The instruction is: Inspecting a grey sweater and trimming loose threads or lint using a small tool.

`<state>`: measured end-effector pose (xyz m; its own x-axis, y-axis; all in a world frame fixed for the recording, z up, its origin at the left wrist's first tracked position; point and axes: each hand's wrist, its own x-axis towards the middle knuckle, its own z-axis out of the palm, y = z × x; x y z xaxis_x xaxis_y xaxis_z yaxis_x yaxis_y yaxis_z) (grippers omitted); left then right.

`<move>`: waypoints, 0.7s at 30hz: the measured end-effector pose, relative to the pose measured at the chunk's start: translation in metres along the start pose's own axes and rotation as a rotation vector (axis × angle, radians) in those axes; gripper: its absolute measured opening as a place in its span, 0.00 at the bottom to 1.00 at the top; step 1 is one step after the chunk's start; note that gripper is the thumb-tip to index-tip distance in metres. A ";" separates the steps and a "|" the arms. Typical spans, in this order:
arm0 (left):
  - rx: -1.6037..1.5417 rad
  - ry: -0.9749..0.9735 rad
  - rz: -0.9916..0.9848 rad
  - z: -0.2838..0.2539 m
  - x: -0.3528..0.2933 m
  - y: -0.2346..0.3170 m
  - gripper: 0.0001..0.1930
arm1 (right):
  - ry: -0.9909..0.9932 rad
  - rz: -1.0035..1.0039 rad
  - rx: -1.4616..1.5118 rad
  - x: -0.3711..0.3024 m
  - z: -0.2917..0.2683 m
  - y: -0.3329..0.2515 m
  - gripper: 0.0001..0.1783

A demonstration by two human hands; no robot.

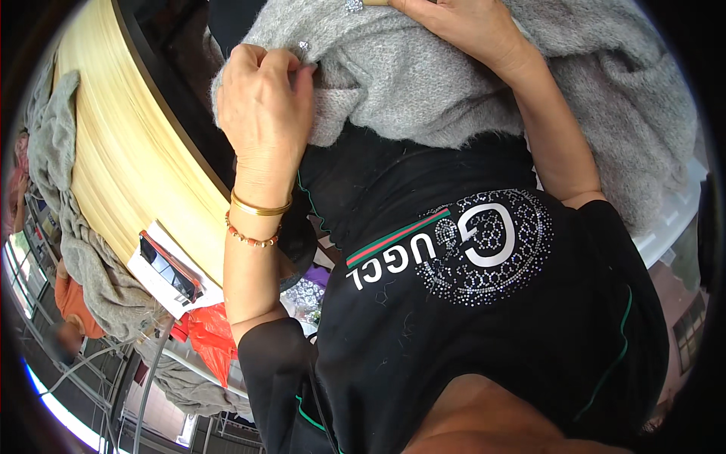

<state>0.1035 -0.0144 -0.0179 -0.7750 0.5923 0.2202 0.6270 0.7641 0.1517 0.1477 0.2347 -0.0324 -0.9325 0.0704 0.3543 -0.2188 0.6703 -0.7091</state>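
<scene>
A fuzzy grey knit garment [423,83] lies bunched across my lap and spreads to the right. My left hand [265,98] is closed on a fold of the knit, its thumb and forefinger pinched beside a sparkling round button [303,47]. At the upper edge, my right hand [469,30] is bent over the cloth, its fingertips partly cut off by the picture's edge. Just left of these fingers shows a small beige piece, and next to it a second sparkling button [354,6]. What the right fingers grip cannot be made out.
A pale wood-grain table [113,144] curves along my left. On its near end a dark phone [170,266] with a reddish edge lies on a white sheet or box. A red plastic bag [212,340] hangs below. More grey knits [91,265] drape beyond; another person [76,310] in orange is farther left.
</scene>
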 end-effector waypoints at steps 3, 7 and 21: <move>-0.165 -0.088 -0.087 -0.005 -0.003 -0.008 0.11 | 0.006 -0.008 -0.019 0.000 0.000 0.000 0.18; -0.380 -0.110 -0.179 -0.014 -0.007 -0.013 0.07 | -0.020 0.000 -0.025 0.001 -0.001 -0.004 0.18; -1.062 -0.038 -0.303 -0.046 -0.027 -0.021 0.04 | -0.288 -0.221 0.148 -0.002 0.008 -0.045 0.17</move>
<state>0.1148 -0.0582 0.0172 -0.8983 0.4393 0.0069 0.1449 0.2814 0.9486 0.1573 0.1984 -0.0056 -0.8959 -0.2885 0.3378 -0.4432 0.5306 -0.7225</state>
